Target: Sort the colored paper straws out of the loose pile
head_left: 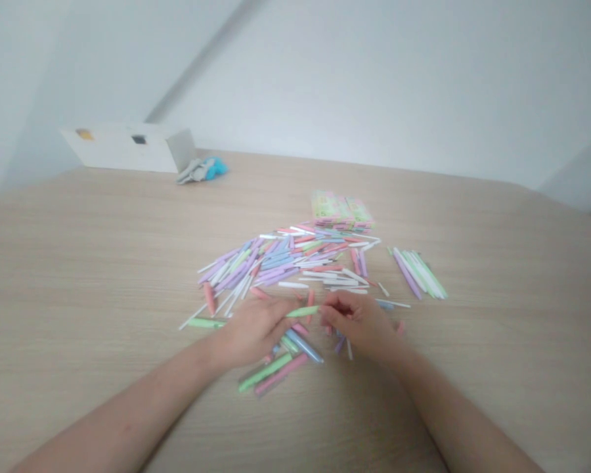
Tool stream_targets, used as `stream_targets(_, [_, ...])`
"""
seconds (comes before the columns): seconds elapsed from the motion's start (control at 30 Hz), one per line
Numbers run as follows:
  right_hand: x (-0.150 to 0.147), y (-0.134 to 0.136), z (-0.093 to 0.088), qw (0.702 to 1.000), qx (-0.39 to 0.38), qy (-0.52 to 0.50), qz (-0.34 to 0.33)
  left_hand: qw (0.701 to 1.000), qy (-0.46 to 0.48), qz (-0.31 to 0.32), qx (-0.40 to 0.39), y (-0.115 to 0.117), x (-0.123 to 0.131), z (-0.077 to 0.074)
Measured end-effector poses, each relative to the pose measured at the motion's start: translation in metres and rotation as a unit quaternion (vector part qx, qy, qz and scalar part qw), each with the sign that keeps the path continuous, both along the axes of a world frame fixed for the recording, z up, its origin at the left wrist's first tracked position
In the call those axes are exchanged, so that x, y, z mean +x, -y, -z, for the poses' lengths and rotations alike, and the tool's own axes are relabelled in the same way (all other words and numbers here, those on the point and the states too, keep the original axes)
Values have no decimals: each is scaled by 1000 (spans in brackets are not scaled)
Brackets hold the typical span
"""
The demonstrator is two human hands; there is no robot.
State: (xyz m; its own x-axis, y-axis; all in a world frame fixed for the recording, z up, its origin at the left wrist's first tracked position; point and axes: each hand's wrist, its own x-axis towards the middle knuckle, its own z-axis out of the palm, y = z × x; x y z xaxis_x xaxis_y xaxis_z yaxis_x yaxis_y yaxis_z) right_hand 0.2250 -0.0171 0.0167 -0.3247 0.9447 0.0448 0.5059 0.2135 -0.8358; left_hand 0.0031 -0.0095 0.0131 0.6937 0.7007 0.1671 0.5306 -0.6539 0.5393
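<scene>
My left hand point(259, 328) is closed around a light green pen barrel point(303, 311), whose right end sticks out from the fingers. At that end, my right hand point(357, 322) is closed in a pinch; its fingertips meet the barrel, and what lies between them is hidden. Below the hands lie a green pen piece point(264, 373), a pink one point(282, 374) and a blue one point(304, 345). Beyond the hands spreads a loose pile of pen parts point(280, 256) in purple, white, red, blue and green. Motion blur hides fine detail.
To the right lies a small row of white, green and purple pens point(418, 272). Behind the pile sits a stack of pink and green packets point(343, 210). A white box point(128, 150) and a crumpled grey and blue cloth-like item point(201, 169) stand at the back left.
</scene>
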Motion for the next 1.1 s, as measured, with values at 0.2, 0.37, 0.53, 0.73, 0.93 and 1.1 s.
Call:
stream_targets(0.2, [-1,0,-3,997,32,62,-15,1000,0,14,-15,0,-1,2])
stream_targets(0.37, [0,2,-3,1000,13,-17,-19,1000,-5,-6,-15,1,0,-3])
stream_targets(0.53, [1,1,-1,1000,18,-1,7,1000,9,0,-23,1,0,-3])
stream_targets(0.73, [-2,2,-3,1000,16,15,-7,1000,-8,1,12,0,-1,3])
stream_targets(0.93, [-4,2,-2,997,43,64,-20,999,-10,7,30,0,-1,5])
stream_targets(1.1, [-1,1,0,996,51,61,-26,1000,12,13,0,0,-1,2])
